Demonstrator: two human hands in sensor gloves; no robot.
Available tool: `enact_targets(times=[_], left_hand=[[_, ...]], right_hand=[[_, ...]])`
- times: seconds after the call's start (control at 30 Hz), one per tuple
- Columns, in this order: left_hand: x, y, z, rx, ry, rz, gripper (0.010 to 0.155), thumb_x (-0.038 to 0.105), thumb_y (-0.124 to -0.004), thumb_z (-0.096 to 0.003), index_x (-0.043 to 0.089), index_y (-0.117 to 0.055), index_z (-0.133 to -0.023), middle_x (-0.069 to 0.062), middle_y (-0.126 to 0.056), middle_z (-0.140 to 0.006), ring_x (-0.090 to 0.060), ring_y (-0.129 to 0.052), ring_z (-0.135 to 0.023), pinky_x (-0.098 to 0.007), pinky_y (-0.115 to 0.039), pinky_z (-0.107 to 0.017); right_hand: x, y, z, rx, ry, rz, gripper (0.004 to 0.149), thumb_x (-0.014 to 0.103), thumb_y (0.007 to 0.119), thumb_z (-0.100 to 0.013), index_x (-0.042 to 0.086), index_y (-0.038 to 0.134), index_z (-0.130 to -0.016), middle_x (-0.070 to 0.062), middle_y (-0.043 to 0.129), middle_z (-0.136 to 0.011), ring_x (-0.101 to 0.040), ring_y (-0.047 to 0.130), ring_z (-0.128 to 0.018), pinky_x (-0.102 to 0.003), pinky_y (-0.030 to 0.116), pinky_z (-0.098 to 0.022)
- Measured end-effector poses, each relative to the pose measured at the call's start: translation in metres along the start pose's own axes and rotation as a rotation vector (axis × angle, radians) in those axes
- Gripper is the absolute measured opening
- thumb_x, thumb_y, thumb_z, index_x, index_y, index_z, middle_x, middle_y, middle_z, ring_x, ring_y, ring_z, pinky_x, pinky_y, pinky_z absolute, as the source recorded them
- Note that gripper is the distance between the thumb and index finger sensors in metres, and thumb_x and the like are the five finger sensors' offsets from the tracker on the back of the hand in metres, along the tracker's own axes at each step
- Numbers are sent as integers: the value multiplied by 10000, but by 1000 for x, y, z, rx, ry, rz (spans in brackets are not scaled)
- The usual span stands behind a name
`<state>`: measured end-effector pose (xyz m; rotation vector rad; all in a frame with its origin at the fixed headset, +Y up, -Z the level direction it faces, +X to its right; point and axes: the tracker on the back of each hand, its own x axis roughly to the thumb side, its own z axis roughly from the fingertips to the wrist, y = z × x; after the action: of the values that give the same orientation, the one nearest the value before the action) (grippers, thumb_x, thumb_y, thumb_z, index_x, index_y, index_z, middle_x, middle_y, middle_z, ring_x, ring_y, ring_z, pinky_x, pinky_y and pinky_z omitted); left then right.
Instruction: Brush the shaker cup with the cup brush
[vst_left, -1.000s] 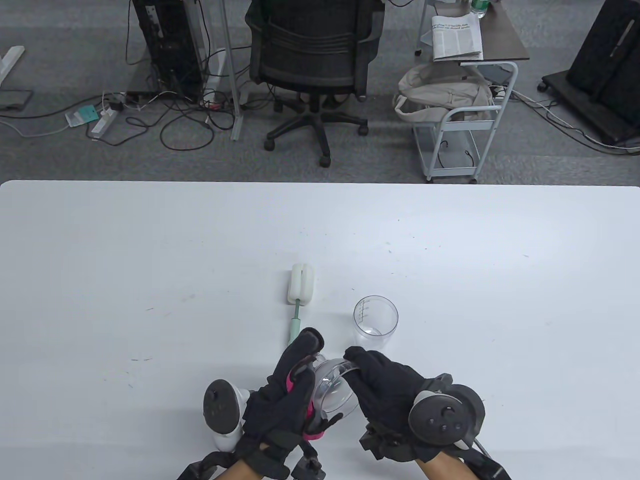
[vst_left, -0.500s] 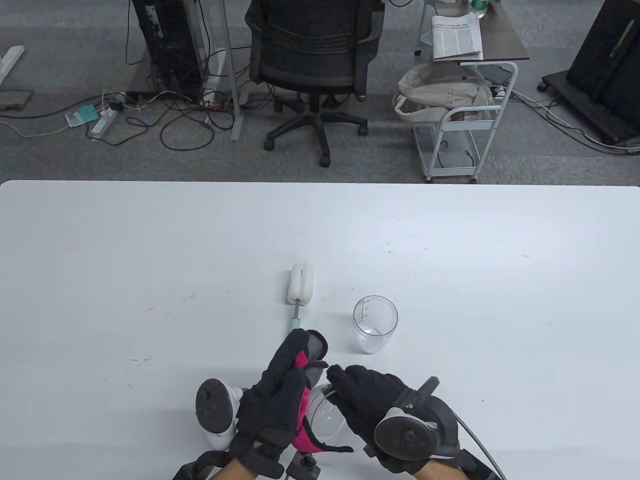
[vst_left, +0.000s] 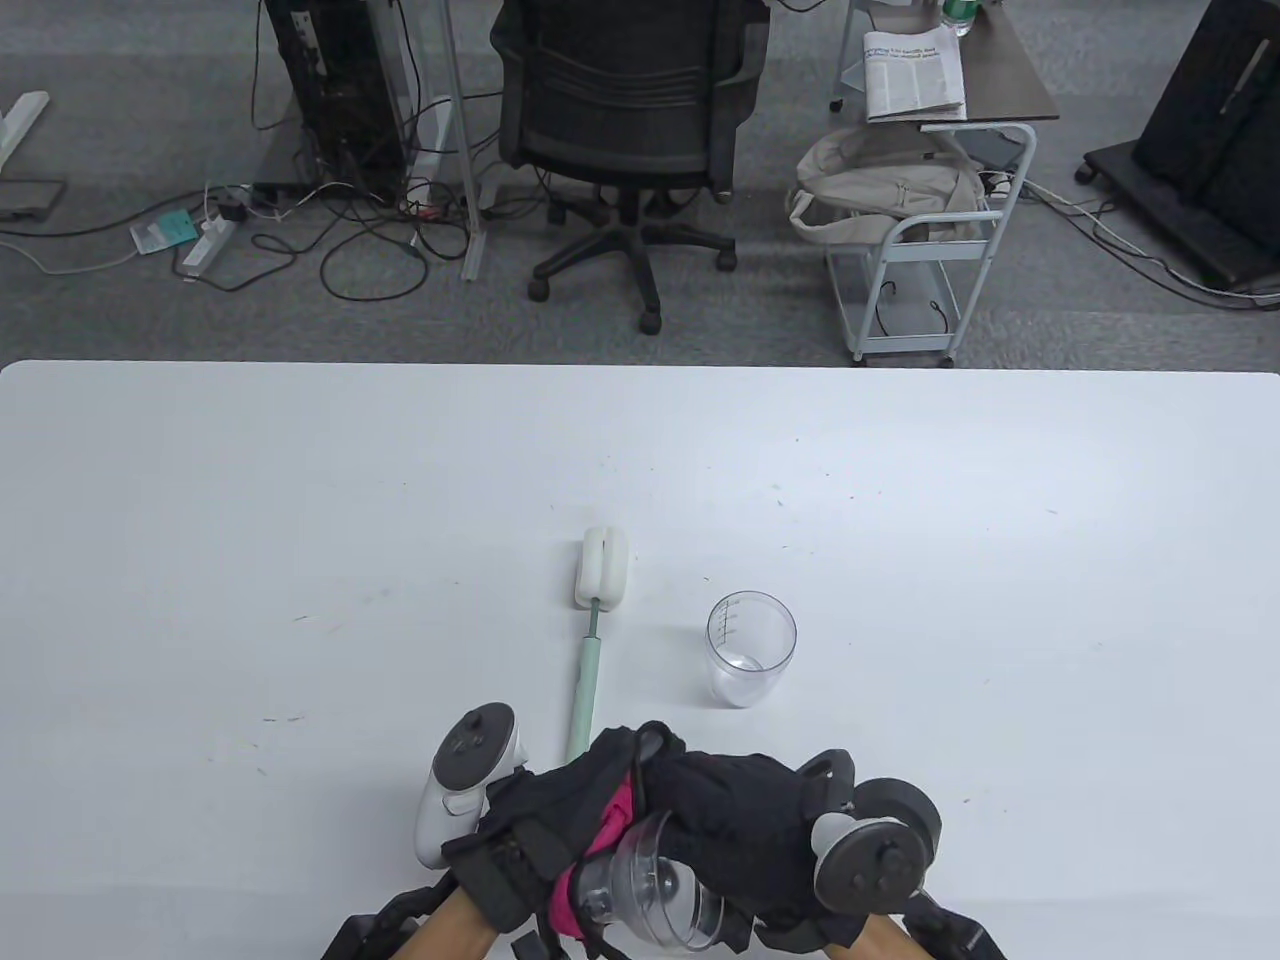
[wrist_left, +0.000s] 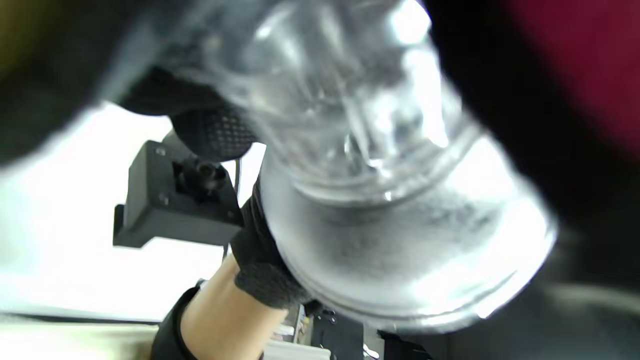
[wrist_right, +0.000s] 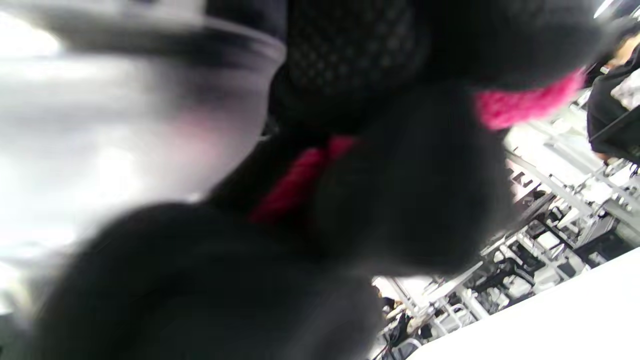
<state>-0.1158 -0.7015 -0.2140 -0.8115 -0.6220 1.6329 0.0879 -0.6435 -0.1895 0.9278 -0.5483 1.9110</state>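
The cup brush (vst_left: 598, 612), white sponge head on a pale green handle, lies on the table, head pointing away. A clear measuring cup (vst_left: 752, 650) stands upright to its right. Both hands meet at the near edge around a clear plastic shaker part (vst_left: 652, 882), held on its side above the table. My left hand (vst_left: 560, 810), a black glove with pink trim, grips it from the left. My right hand (vst_left: 735, 800) wraps over it from the right. The clear part fills the left wrist view (wrist_left: 395, 210) and shows blurred in the right wrist view (wrist_right: 100, 125).
The white table (vst_left: 300, 560) runs wide on both sides. Beyond its far edge are an office chair (vst_left: 625, 120), a wire cart (vst_left: 920, 250) and floor cables. The brush handle's near end lies just beyond my left hand.
Both hands drew back toward the near edge with the clear shaker part and turned it. The brush handle, covered before by my left hand, now shows. The cup and brush have not moved.
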Motion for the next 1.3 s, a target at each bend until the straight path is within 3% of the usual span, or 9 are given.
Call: enact_targets(times=[0.13,0.33,0.37,0.57,0.73,0.9,1.07,1.17,1.3], left_hand=[[-10,-7,-8,-164,-62,191,815,709,-362,-608,109,-225,-1143,-260,-778,-930,-325,-1024,-523,-406,-893,-301],[-11,1,2,222,-147,299,816,702,-382,-583,171,-118,-1142,-238,-587,-1091,-401,-959,-456,-379,-888,-265],[-10,1,4,259,-161,287,816,699,-397,-581,187,-90,-1136,-240,-517,-1117,-448,-902,-545,-365,-889,-305],[7,12,15,533,-186,-263,785,669,-427,-614,222,-52,-1140,-256,-268,-1157,-462,-729,-827,-418,-823,-426],[17,8,14,484,-274,-388,735,663,-454,-610,291,-171,-1177,-182,-371,-1202,-495,-476,-1028,-628,-588,-651],[27,3,11,365,-376,-534,756,679,-507,-584,302,-246,-1185,-216,-587,-1135,-500,-724,-889,-558,-745,-529],[37,17,18,393,-338,-661,724,609,-613,-586,228,-383,-1157,-244,-832,-905,-427,-954,-513,-451,-842,-256],[46,37,28,566,-268,-844,626,510,-665,-616,203,-474,-1127,-197,-892,-820,-390,-966,-452,-434,-833,-217],[55,65,37,849,-1,-1542,561,456,-681,-636,263,-489,-1127,-121,-880,-871,-321,-973,-517,-400,-854,-279]], right_hand=[[-4,-14,1,-146,26,-9,421,429,739,-524,156,735,-844,-72,852,-651,-141,948,-351,-315,895,-286],[6,-12,1,-162,-150,423,368,377,736,-595,132,710,-869,-99,848,-651,-127,969,-347,-297,922,-271],[6,-8,-1,-129,-135,467,366,367,740,-597,122,717,-868,-105,856,-641,-127,972,-336,-297,924,-259],[10,7,-4,-2,-26,521,376,322,761,-582,63,775,-854,-140,894,-585,-150,976,-266,-314,918,-189],[-2,11,-8,156,191,272,380,327,792,-537,70,829,-814,-134,923,-545,-154,979,-224,-318,914,-153],[-23,7,-7,187,333,-92,386,341,802,-516,98,833,-814,-117,927,-563,-160,982,-244,-322,915,-174],[-42,-8,-2,76,418,-307,389,371,766,-529,145,810,-842,-77,924,-595,-125,994,-276,-290,934,-203],[-53,-24,0,-40,474,-463,390,352,762,-551,131,783,-872,-108,895,-633,-167,979,-316,-329,914,-241],[-69,-45,4,-155,477,-272,395,356,759,-545,132,790,-869,-105,902,-630,-163,990,-310,-322,923,-230]])
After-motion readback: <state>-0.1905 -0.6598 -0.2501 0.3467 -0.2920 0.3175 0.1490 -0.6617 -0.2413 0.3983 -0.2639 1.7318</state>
